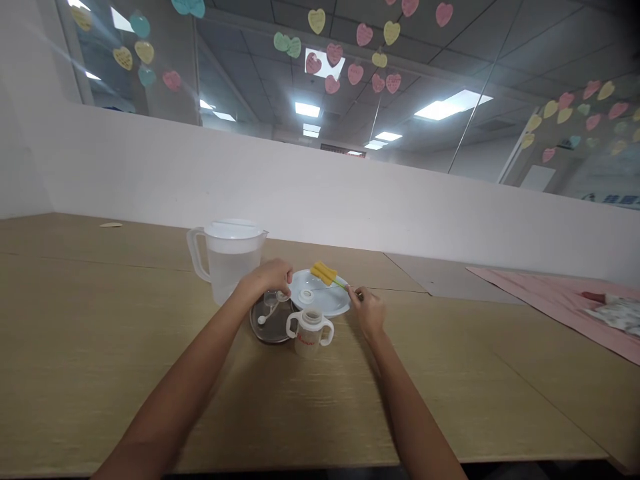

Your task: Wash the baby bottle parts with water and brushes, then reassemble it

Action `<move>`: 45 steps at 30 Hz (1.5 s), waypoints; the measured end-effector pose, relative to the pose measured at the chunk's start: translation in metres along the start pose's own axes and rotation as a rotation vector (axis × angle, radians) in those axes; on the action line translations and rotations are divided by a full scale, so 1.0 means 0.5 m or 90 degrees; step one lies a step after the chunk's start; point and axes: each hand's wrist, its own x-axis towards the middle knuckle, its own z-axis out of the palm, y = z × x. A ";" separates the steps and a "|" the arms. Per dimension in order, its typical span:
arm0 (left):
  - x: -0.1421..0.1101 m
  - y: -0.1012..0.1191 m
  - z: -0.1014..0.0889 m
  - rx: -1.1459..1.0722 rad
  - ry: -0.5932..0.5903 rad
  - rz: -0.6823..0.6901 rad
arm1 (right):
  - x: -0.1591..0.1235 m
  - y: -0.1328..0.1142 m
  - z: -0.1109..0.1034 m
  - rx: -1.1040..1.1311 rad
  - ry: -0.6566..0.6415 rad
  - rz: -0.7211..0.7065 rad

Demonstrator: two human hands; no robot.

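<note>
My right hand [369, 311] is closed round the thin green handle of a sponge brush [324, 273]. The brush's yellow sponge head is over the far side of a white plate [330, 308]. My left hand [273, 276] is closed, fingers curled down above a round steel tray [273, 332]; what they hold, if anything, I cannot make out. Just under those fingertips, a small clear and white part and a straw with a white end [262, 320] show at the tray. A white ring [306, 296] lies on the plate. In front stands an uncapped two-handled baby bottle [308, 339], upright.
A lidded translucent pitcher [234, 260] with liquid inside stands behind my left forearm. At the right, a pink cloth [545, 300] with a patterned item on it covers part of the table. A white wall [320, 197] rises along the table's back.
</note>
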 end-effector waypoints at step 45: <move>0.032 0.001 0.063 0.080 0.018 0.039 | 0.003 -0.041 -0.014 -0.228 -0.165 -0.090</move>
